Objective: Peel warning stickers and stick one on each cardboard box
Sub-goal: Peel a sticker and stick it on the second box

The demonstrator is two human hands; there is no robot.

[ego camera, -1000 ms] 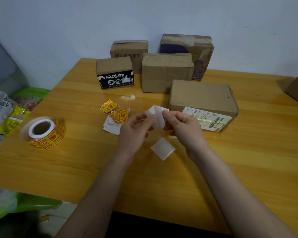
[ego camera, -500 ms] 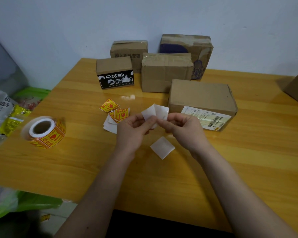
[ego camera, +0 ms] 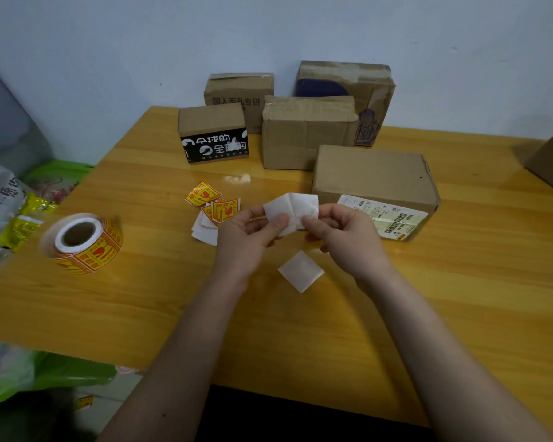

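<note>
A big wooden table [ego camera: 428,314] holds five brown boxes [ego camera: 375,177] at the far side. A sticker roll [ego camera: 83,244] sits at the left. The left hand [ego camera: 246,240] and right hand [ego camera: 345,240] both pinch one white paper piece [ego camera: 292,212] (white side showing). Loose yellow stickers [ego camera: 214,205] lie just left of the hands.

Sticker roll [ego camera: 82,242] on its side, left; loose yellow stickers [ego camera: 214,204] mid-tabletop; five cardboard boxes [ego camera: 374,183] behind, upright.
</note>
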